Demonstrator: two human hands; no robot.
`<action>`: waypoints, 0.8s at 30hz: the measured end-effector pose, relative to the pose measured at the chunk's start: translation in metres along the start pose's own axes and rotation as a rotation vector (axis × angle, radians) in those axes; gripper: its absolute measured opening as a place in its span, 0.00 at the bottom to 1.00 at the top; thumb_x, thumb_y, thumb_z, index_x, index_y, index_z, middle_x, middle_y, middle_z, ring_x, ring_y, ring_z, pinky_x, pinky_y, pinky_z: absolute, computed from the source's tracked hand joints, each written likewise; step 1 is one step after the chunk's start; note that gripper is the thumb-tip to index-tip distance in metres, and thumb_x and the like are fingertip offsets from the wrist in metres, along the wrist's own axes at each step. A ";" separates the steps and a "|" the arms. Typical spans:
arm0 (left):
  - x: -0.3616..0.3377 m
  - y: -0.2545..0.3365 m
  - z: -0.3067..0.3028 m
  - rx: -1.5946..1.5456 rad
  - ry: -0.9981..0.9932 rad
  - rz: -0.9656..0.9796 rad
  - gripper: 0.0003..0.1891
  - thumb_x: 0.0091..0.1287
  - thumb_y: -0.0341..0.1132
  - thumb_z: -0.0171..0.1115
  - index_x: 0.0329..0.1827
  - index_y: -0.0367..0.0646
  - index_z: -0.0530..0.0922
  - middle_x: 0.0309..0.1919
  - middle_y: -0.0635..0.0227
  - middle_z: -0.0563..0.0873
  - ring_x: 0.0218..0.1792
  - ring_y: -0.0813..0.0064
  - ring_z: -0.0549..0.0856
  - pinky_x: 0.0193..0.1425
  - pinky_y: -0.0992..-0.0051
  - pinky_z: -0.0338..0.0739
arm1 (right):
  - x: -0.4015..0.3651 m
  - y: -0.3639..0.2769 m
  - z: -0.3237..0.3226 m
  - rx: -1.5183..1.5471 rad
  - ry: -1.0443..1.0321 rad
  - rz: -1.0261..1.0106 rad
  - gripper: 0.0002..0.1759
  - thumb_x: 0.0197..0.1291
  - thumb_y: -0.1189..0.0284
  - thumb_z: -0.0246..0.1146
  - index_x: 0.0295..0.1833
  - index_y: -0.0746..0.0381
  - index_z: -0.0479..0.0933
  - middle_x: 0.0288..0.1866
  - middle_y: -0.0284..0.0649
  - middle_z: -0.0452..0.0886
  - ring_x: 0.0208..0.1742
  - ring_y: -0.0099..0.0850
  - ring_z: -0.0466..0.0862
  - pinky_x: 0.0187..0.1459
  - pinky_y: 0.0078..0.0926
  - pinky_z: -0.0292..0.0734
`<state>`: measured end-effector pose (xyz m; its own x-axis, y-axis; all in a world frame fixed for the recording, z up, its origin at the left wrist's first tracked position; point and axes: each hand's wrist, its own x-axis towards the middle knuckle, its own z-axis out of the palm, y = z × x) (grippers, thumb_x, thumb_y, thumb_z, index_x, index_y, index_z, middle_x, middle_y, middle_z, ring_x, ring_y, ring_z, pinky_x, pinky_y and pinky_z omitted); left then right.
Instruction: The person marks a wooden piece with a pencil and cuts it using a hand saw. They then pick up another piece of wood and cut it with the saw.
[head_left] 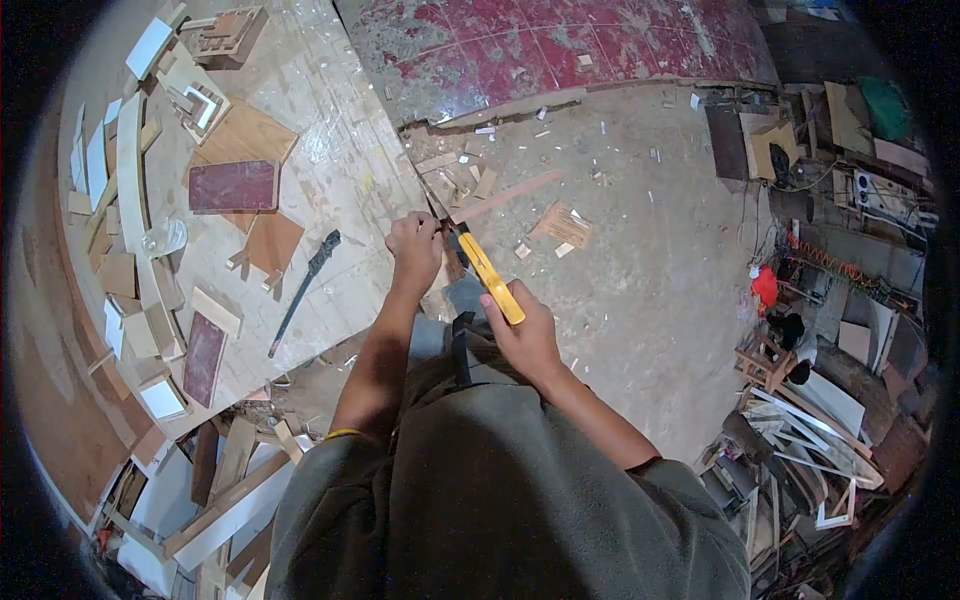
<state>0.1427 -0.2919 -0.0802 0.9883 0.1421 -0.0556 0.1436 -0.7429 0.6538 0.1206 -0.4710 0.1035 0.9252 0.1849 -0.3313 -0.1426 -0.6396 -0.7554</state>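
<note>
On the counter, what looks like a clear plastic container has unreadable contents. The left hand curls at the counter's edge, its grip unclear, beside a yellow-handled tool clasped by the separate right hand. Apparently tool work is underway, calling for steadiness.

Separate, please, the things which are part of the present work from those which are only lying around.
Apparently in use:
yellow-handled tool, in the grip of the right hand
table, its edge by the left hand

Apparently just lying about:
two maroon boards on the table
long dark strip, also there
wood scraps on the floor
</note>
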 end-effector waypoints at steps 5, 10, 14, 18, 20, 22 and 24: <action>0.001 0.001 0.000 -0.005 0.010 0.006 0.10 0.66 0.36 0.65 0.49 0.47 0.79 0.51 0.67 0.78 0.56 0.56 0.73 0.58 0.54 0.63 | 0.001 -0.007 0.004 0.112 0.001 0.152 0.21 0.72 0.56 0.62 0.38 0.63 0.71 0.24 0.53 0.78 0.30 0.55 0.83 0.31 0.47 0.74; 0.001 0.001 -0.001 -0.019 -0.020 -0.024 0.11 0.66 0.35 0.64 0.49 0.47 0.79 0.52 0.67 0.78 0.56 0.55 0.73 0.58 0.52 0.63 | 0.008 -0.014 0.002 0.141 -0.002 0.175 0.22 0.73 0.54 0.60 0.37 0.63 0.71 0.24 0.53 0.78 0.30 0.55 0.83 0.31 0.47 0.74; 0.000 -0.002 0.002 -0.007 0.018 -0.004 0.13 0.62 0.32 0.65 0.50 0.48 0.79 0.53 0.68 0.79 0.55 0.56 0.74 0.56 0.52 0.63 | 0.008 -0.019 0.003 0.078 -0.021 0.180 0.22 0.73 0.54 0.61 0.36 0.63 0.71 0.24 0.53 0.78 0.28 0.53 0.83 0.30 0.45 0.73; 0.002 -0.001 0.002 -0.004 -0.008 -0.023 0.13 0.62 0.31 0.62 0.50 0.46 0.79 0.53 0.65 0.79 0.57 0.54 0.74 0.58 0.52 0.64 | 0.007 -0.017 0.007 0.089 -0.001 0.163 0.22 0.73 0.56 0.61 0.35 0.64 0.70 0.23 0.53 0.77 0.26 0.51 0.82 0.29 0.43 0.72; 0.001 -0.003 0.002 -0.010 -0.014 -0.026 0.13 0.62 0.31 0.62 0.50 0.46 0.79 0.53 0.65 0.79 0.57 0.54 0.74 0.58 0.52 0.64 | 0.007 -0.013 0.010 0.171 0.025 0.157 0.21 0.73 0.58 0.61 0.34 0.64 0.69 0.22 0.52 0.76 0.25 0.49 0.81 0.29 0.42 0.72; 0.001 -0.007 0.005 -0.034 0.023 -0.002 0.11 0.61 0.32 0.64 0.47 0.49 0.80 0.53 0.71 0.79 0.56 0.57 0.74 0.56 0.52 0.63 | 0.006 -0.013 0.010 0.175 0.024 0.158 0.21 0.73 0.59 0.62 0.34 0.64 0.69 0.22 0.52 0.76 0.24 0.48 0.80 0.29 0.41 0.72; 0.001 -0.009 0.007 -0.023 0.023 -0.003 0.12 0.60 0.32 0.65 0.47 0.50 0.80 0.53 0.71 0.79 0.56 0.57 0.74 0.56 0.52 0.63 | 0.007 -0.016 0.010 0.180 0.026 0.159 0.20 0.73 0.59 0.62 0.34 0.64 0.69 0.22 0.52 0.75 0.24 0.47 0.80 0.29 0.41 0.71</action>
<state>0.1432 -0.2901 -0.0913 0.9864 0.1593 -0.0405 0.1450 -0.7272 0.6709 0.1256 -0.4527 0.1076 0.8945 0.0724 -0.4412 -0.3451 -0.5155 -0.7843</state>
